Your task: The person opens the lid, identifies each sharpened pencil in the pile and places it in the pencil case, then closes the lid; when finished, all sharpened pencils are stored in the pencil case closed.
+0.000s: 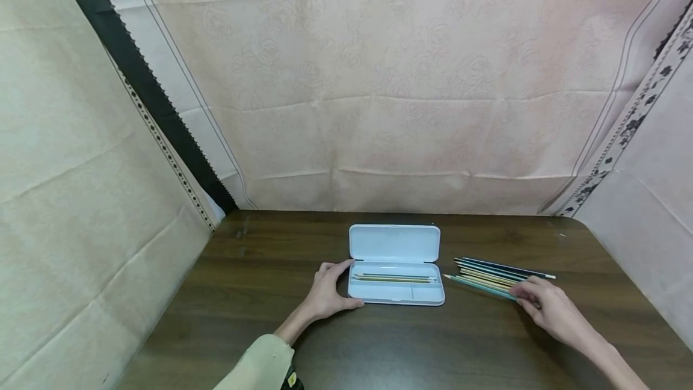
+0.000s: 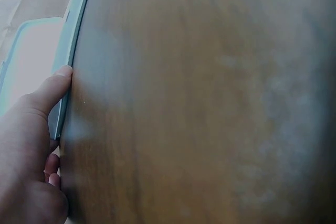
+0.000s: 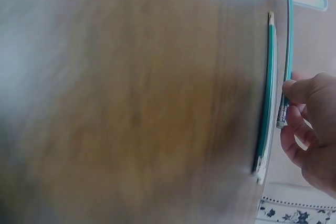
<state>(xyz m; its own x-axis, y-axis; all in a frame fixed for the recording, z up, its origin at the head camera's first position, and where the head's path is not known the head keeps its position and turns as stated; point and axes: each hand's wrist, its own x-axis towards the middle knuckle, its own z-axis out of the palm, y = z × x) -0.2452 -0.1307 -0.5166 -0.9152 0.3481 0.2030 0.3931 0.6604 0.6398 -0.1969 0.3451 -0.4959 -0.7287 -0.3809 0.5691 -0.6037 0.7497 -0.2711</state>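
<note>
A light blue pencil case [image 1: 395, 303] lies with its lid [image 1: 394, 242] folded back. Some pencils [image 1: 392, 278] rest lengthwise inside it. My left hand [image 1: 330, 292] holds the case's left end, thumb at the front edge and fingers toward the hinge side; the left wrist view shows the thumb [image 2: 59, 80] against the rim. To the right of the case, my right hand [image 1: 547, 309] pinches a teal pencil [image 3: 289, 45] near its eraser end. That pencil's point faces the case. Several dark, teal and yellowish pencils [image 1: 487, 272] lie side by side beneath and beyond this hand.
The brown wooden table [image 1: 400, 348] carries all of this. Pale patterned cloth [image 1: 406, 77] hangs behind the far edge, and more cloth hangs at both sides. Another teal pencil [image 3: 266, 93] lies on the table close beside the held one.
</note>
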